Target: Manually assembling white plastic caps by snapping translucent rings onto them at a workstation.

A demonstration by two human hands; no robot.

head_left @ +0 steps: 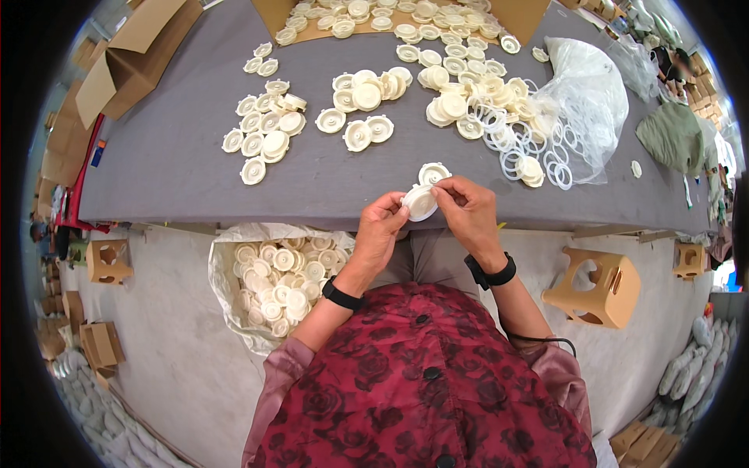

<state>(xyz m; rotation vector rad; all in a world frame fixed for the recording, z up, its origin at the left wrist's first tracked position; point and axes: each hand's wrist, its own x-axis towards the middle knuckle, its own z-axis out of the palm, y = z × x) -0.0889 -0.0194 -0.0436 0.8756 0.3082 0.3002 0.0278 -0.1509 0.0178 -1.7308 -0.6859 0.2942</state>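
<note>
Open cardboard box (117, 66) at the far left of the grey table (179, 171); clear plastic bag (585, 101) of white rings at right; a sack (234, 234) of cream caps on the floor. Left hand (380, 230) and right hand (468, 210) both pinch one cream round cap (420, 203) at the table's near edge.

Cream disc (421, 203): edges covered by the fingers of left hand (380, 230) and right hand (468, 210). Cardboard box (390, 17): cut off by top edge. Clear rings (511, 144): too small for detail.
</note>
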